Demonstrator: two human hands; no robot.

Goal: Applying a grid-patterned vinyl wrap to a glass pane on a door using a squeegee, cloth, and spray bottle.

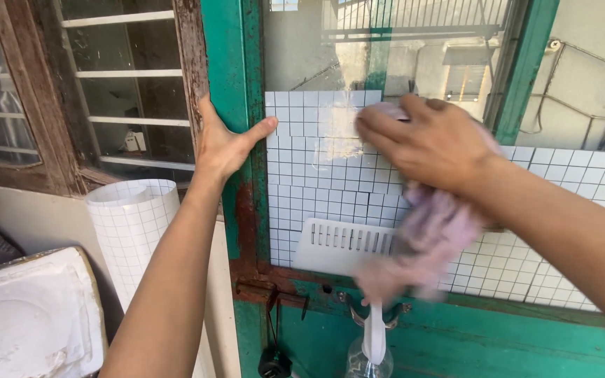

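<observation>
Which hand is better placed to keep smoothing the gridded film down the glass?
Right, probably. The right hand already presses the pinkish cloth against the gridded film on the pane. The left hand lies flat on the green frame, off the film, and looks like a brace.

Pink cloth point(428, 238), white-gridded film point(330, 182)

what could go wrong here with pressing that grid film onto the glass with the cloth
The film sheet may trap bubbles or creases: a shiny, uneven patch shows right where the right hand rubs the pink cloth. The white scraper leaning on the ledge could get knocked off by the hanging cloth. The left hand braces on a rusty, flaking green frame, which might scratch it.
</observation>
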